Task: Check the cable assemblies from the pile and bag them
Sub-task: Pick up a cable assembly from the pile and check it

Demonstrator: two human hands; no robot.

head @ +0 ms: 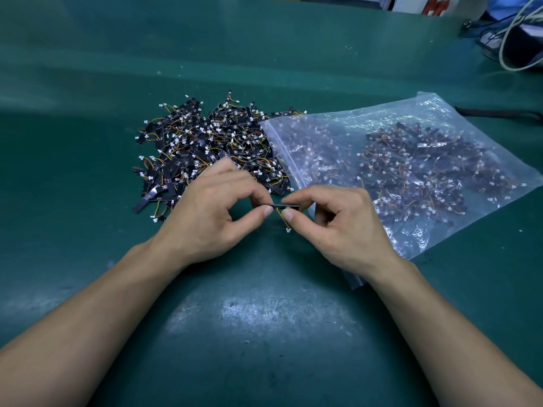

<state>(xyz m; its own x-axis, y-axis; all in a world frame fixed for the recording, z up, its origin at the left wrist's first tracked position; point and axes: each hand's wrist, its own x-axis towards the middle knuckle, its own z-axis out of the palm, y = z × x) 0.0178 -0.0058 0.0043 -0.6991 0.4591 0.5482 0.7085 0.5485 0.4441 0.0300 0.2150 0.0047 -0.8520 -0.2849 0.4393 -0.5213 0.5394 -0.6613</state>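
A pile of cable assemblies (205, 145), black strips with thin orange and yellow wires and white plugs, lies on the green mat just beyond my hands. One cable assembly (279, 207) is held level above the mat. My left hand (211, 212) pinches its left end and my right hand (340, 224) pinches its right end. Its wire hangs down between my thumbs and ends in a white plug (288, 230). A clear zip bag (411, 171) lies flat to the right, partly under my right hand, with many assemblies inside.
The green mat (264, 318) covers the whole bench. White and dark cables (511, 39) sit at the far right corner, and a dark strap (499, 113) lies behind the bag.
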